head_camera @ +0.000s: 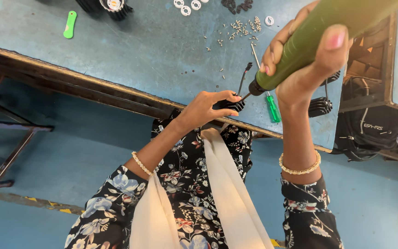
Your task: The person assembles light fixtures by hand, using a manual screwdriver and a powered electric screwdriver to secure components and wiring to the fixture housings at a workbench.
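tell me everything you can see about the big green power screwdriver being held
The green power screwdriver has a thick, smooth, plastic-looking barrel, a black collar at its lower end and a thin metal bit. It slants down from the upper right, its top out of frame. The right hand wraps its barrel; the bit tip meets a small black ribbed part pinched by the left hand near the blue table's edge.

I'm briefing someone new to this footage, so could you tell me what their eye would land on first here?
Most striking is the big green powered screwdriver, gripped by the right hand at upper right, its tip angled down onto a small black finned part. The left hand steadies that part at the near edge of the worn blue table. Small screws lie scattered further back, and a green-handled screwdriver lies beside the work.
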